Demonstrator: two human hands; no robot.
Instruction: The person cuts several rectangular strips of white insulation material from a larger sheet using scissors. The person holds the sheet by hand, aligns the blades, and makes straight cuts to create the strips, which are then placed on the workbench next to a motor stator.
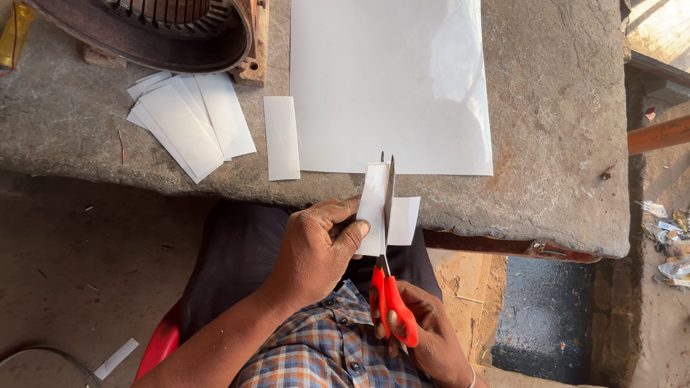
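The left hand (316, 248) pinches a white paper strip (375, 208) just in front of the stone slab (560, 144) edge. The right hand (424, 330) grips red-handled scissors (389, 287), blades cutting into the strip. A large white sheet (392, 79) lies on the slab; cut pieces (190, 122) lie left of it.

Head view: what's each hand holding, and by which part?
Left hand pinches the white paper strip at its left edge, thumb on top. Right hand holds the red-handled scissors by the handle loops.

Open slab (560, 108) right of white sheet (392, 79); strips (188, 122) crowd left
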